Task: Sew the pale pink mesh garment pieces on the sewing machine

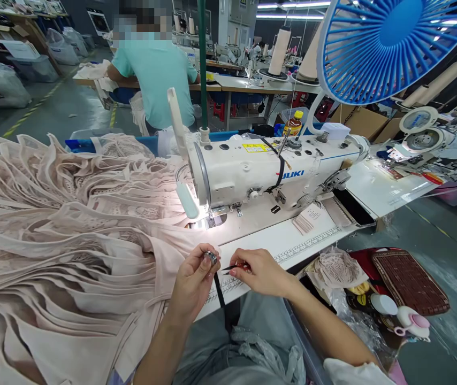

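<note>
My left hand pinches a small round metal bobbin case between thumb and fingers, above the front edge of the sewing table. Close on its right, my right hand is closed around red-handled thread snips, their dark tips pointing left at the bobbin case. No thread between them can be made out. Behind both hands stands a white sewing machine, its lamp lighting the needle area. Beige lace-trimmed garment pieces lie heaped on the left, reaching up to the left forearm.
A printed ruler strip runs along the table, with a paper tag stack on it. A blue fan hangs at upper right. Bottles and a brown woven lid sit lower right. A co-worker sits ahead.
</note>
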Motion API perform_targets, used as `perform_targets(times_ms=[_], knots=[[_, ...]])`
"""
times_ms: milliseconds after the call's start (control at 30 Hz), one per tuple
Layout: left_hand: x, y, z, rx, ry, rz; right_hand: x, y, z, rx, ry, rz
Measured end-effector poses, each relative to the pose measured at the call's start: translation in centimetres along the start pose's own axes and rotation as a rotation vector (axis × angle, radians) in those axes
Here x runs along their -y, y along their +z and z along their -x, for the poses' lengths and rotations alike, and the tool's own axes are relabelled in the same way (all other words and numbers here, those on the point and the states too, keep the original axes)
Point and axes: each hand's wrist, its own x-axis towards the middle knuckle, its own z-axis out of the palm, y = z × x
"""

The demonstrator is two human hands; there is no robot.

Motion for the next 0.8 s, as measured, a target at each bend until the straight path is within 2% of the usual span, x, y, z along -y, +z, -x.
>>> perform_targets(times_ms=[200, 300, 400, 500, 600, 800], knots=[[0.0, 0.1, 0.0, 0.027, -0.017, 0.025, -0.4, -0.3, -0.6, 0.093, 0.012, -0.156], [-0.2, 0.0, 0.1, 0.029, -0.023, 0.057, -0.8, -0.6, -0.7, 0.141, 0.024, -0.128], [-0.5, 0.0, 0.2, 0.037, -0.023, 0.068, -1.2, -0.8, -0.6, 0.083, 0.061, -0.048], [-0.5, 0.0, 0.1, 0.043, -0.025, 0.073, -1.2, -0.8, -0.5, 0.018, 0.057, -0.121], [-0.2, -0.1, -0.1, 0.038, -0.025, 0.083, -1.1, -0.5, -0.5, 0.037, 0.023, -0.243], [0.1, -0.1, -0.1, 0.052, -0.033, 0.086, -0.7, 0.1, -0.7, 0.07, 0.019, -0.293]])
